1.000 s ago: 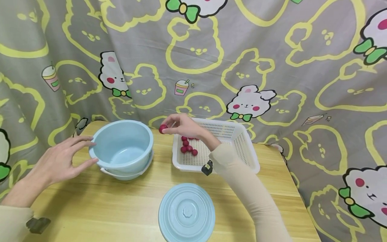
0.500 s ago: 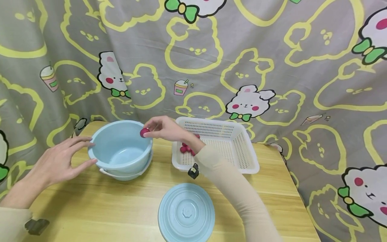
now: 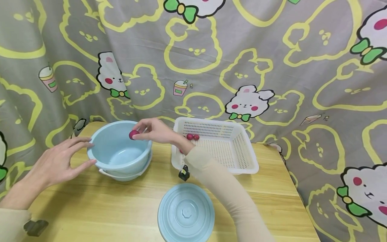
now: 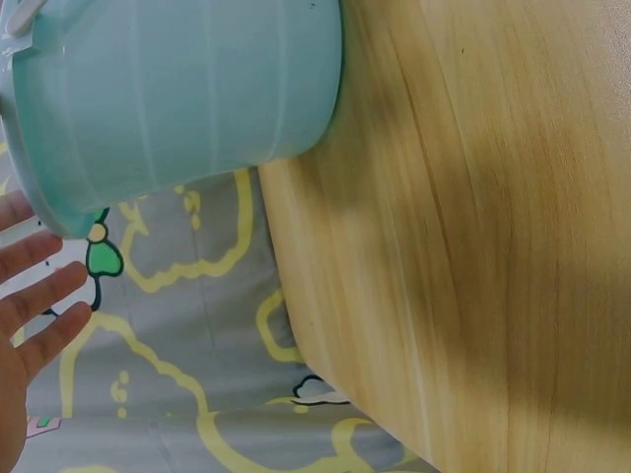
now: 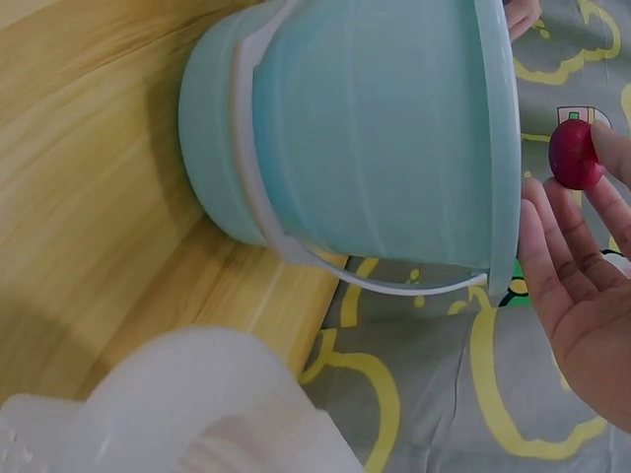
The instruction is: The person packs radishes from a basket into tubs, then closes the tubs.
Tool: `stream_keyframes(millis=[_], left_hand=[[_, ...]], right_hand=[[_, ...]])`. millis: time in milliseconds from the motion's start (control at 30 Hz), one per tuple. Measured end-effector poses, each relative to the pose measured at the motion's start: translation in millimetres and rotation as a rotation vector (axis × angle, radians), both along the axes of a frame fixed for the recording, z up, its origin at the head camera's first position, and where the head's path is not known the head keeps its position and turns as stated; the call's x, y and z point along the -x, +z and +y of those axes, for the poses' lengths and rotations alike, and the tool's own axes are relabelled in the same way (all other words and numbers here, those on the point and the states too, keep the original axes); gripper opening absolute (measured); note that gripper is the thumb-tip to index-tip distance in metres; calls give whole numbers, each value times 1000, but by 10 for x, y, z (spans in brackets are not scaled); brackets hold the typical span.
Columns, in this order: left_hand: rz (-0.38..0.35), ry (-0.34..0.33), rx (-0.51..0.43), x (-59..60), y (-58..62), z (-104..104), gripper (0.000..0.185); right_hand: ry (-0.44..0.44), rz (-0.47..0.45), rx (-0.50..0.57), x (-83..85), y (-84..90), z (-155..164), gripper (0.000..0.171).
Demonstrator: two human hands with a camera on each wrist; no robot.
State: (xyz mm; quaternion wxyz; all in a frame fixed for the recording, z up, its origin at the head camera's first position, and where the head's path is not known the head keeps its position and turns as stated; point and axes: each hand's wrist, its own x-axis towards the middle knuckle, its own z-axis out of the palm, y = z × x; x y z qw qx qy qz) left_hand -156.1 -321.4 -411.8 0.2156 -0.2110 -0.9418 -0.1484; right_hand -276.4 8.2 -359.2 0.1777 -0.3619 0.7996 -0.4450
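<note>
In the head view my right hand (image 3: 157, 131) pinches a small round dark red fruit (image 3: 133, 135) above the right side of a light blue bucket (image 3: 105, 148). The right wrist view shows this glossy fruit (image 5: 574, 155) between thumb and fingertips, beyond the bucket's rim (image 5: 501, 148). My left hand (image 3: 58, 163) has its fingers extended at the bucket's left rim, appearing to touch it. In the left wrist view the fingers (image 4: 44, 291) are spread beside the rim. Several similar fruits (image 3: 189, 136) lie in a white perforated basket (image 3: 217, 151), partly hidden by my right forearm.
A light blue round lid (image 3: 185, 213) lies on the wooden table (image 3: 121, 208), in front of the basket. The bucket's pale handle (image 3: 124, 175) hangs down at its front. A patterned grey curtain (image 3: 145, 40) stands behind and beside the table.
My right hand has carried the fruit left from beside the basket to above the bucket. The left hand has stayed at the bucket's rim.
</note>
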Motion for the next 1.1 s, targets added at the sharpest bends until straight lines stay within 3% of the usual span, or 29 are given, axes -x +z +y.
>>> stream_keyframes(millis=[867, 1100], left_hand=[[-14, 6, 8, -13, 14, -9, 56], [-5, 1, 7, 1, 10, -7, 56]], right_hand=[[86, 81, -159, -73, -157, -409, 32], [91, 79, -136, -86, -153, -393, 30]])
